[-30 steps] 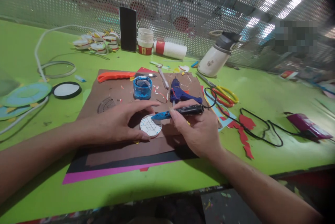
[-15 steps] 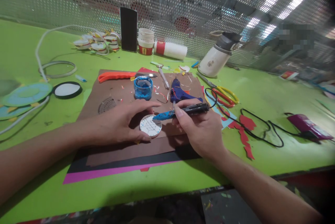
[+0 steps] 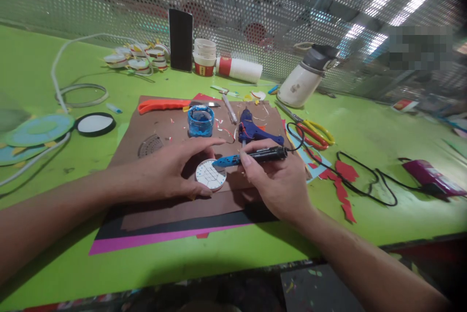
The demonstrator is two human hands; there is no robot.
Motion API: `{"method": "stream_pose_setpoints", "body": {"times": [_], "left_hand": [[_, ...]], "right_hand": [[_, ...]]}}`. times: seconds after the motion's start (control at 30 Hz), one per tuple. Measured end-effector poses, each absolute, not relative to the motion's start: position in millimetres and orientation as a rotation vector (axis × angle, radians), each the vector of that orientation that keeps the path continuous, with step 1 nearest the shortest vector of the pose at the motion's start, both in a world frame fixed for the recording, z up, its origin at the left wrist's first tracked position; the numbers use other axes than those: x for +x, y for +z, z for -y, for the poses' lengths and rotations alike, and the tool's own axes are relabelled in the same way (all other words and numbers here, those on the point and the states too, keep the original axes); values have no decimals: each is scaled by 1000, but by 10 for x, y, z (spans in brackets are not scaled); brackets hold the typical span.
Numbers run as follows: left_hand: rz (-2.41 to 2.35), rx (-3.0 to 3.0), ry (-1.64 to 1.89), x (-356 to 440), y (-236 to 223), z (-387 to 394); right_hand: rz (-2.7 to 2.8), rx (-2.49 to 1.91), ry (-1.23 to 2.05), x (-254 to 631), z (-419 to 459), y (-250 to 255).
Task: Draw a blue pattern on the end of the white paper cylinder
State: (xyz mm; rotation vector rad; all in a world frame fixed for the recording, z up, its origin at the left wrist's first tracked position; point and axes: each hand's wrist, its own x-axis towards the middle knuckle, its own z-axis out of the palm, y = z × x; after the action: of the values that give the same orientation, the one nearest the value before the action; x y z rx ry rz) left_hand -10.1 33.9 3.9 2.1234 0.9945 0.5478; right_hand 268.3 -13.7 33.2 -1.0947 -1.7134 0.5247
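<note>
My left hand (image 3: 171, 171) curls around a small white round disc (image 3: 210, 175) with a drawn grid, steadying it on the brown cardboard (image 3: 160, 132); thumb and forefinger touch its rim. My right hand (image 3: 280, 183) grips a pen-like tool (image 3: 251, 157) with a black body and a blue-stained tip. The tip hovers just over the disc's upper right edge. A small tub of blue paint (image 3: 200, 121) stands a little behind the disc.
A blue glue gun (image 3: 251, 130) lies behind my right hand, its black cord (image 3: 365, 181) trailing right. Yellow-and-red scissors (image 3: 312, 132), an orange knife (image 3: 164, 105), paper cups (image 3: 239, 69), a white jug (image 3: 302, 83), a dark phone (image 3: 180, 40) and red paper scraps (image 3: 339, 176) lie around on the green table (image 3: 54, 234).
The right hand with the tool shifted slightly right and back, the tip staying near the disc's upper right edge. The left hand has kept its hold on the disc.
</note>
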Motion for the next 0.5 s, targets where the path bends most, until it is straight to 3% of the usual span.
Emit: {"method": "stream_pose_setpoints", "body": {"times": [0.5], "left_hand": [[-1016, 2158, 542, -80, 92, -355]], "right_hand": [[1674, -1115, 562, 2658, 72, 280]]}}
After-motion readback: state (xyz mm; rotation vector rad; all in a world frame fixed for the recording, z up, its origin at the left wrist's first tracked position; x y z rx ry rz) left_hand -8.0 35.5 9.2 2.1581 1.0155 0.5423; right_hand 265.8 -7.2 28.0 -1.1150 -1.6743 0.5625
